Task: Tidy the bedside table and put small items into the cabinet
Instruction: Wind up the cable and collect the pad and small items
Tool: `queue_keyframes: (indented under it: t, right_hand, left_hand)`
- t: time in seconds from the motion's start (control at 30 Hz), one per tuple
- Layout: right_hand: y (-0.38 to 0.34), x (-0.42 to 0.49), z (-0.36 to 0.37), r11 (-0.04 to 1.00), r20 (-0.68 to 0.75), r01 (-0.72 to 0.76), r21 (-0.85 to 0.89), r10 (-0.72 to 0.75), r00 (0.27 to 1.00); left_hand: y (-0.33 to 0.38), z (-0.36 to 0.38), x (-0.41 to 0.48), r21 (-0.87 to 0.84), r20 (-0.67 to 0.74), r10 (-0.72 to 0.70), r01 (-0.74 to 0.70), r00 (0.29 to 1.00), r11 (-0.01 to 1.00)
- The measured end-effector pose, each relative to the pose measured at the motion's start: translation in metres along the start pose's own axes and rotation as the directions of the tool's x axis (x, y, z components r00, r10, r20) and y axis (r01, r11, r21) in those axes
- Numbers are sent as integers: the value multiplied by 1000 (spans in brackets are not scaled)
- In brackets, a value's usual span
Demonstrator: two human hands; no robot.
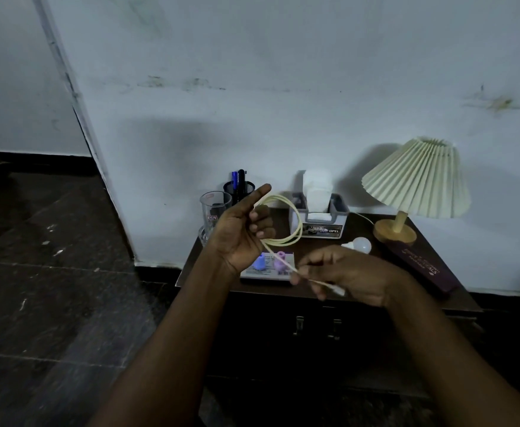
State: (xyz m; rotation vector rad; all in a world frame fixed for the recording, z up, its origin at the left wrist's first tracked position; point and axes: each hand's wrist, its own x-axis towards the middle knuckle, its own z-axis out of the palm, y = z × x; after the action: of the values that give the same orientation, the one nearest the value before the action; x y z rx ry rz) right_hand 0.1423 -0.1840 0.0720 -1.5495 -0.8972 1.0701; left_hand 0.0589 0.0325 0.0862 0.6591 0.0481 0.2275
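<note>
Cable [300,224] part-coiled, held above the counter [317,243].
My left hand [240,232] gripped the loops, forefinger straight; my right hand [345,272] pinched the loose tail near its plug, which ran down and rightward from the loops.

Forearms enter from 6 o'clock. Left hand [240,232] is raised, palm toward the camera, index pointing to 1 o'clock, other fingers curled on a cord [299,221]. Right hand [348,272], at its 4 o'clock, pinches the cord's end
</note>
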Motion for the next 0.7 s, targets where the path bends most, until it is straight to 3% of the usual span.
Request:
queue_keyframes:
  t: [0.07,0.13,0.17,0.23,0.33,0.43,0.5,0.7]
  right_hand:
    - [-2,-8,-16,996,-43,42,-84,-46,998]
    - [-1,-11,-28,995,-209,43,-92,-62,976]
    - [2,-9,-31,998,-312,51,-40,-61,948]
    - [7,1,-27,953,-441,139,268,-7,898]
    - [9,20,-11,651,-471,324,686,58,880]
    - [8,29,-4,463,-482,418,782,24,876]
    - [9,32,-1,466,-483,426,775,3,876]
    - [9,37,3,656,-567,422,626,11,824]
  left_hand:
    - [4,-6,-3,2,16,-36,36,999,999]
    - [5,-8,-4,-5,57,-82,83,995,997]
    - [3,-7,-5,-10,74,-100,101,992,995]
    - [-4,-2,-6,-24,112,-133,137,985,990]
    - [-15,9,-6,-41,154,-147,154,977,987]
    - [-19,13,-3,-57,138,-120,128,983,990]
    - [-19,13,-2,-57,127,-119,127,985,990]
    - [-21,9,-2,-15,154,-147,151,977,988]
